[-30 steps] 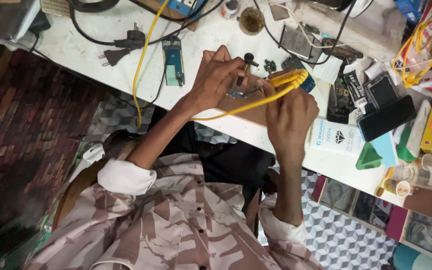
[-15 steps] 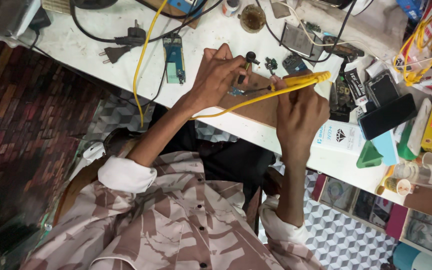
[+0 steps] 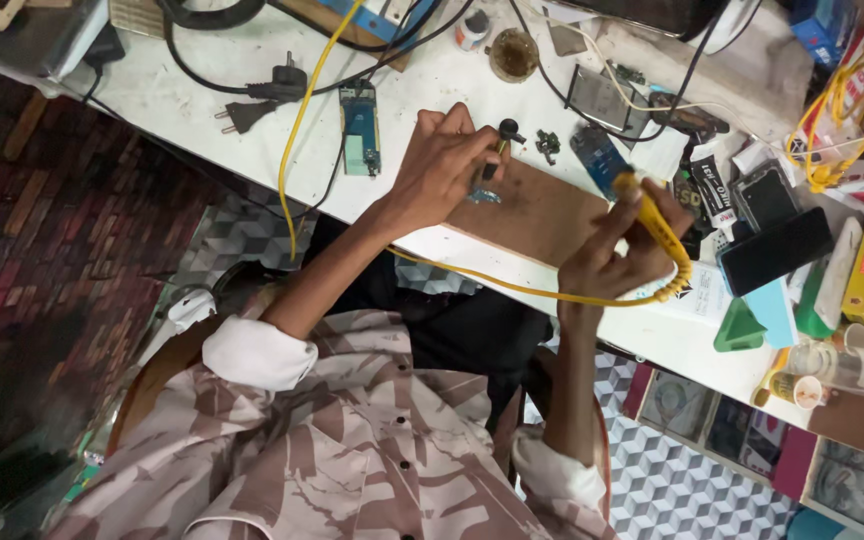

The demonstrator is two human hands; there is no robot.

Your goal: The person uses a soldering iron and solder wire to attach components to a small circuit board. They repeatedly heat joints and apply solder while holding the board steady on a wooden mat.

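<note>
On the white tabletop (image 3: 202,85) lies a flat brown wooden board (image 3: 537,215), grainy and matte. At its far left corner the left hand (image 3: 442,165) pinches a thin dark tool (image 3: 497,150) over a small bluish part (image 3: 482,195). Off the board's right edge the right hand (image 3: 612,265) is closed around a slim yellow soldering iron (image 3: 652,215), its glossy yellow cable (image 3: 512,285) curving along the board's near edge. Left of the board rests a blue-green circuit board (image 3: 360,125).
</note>
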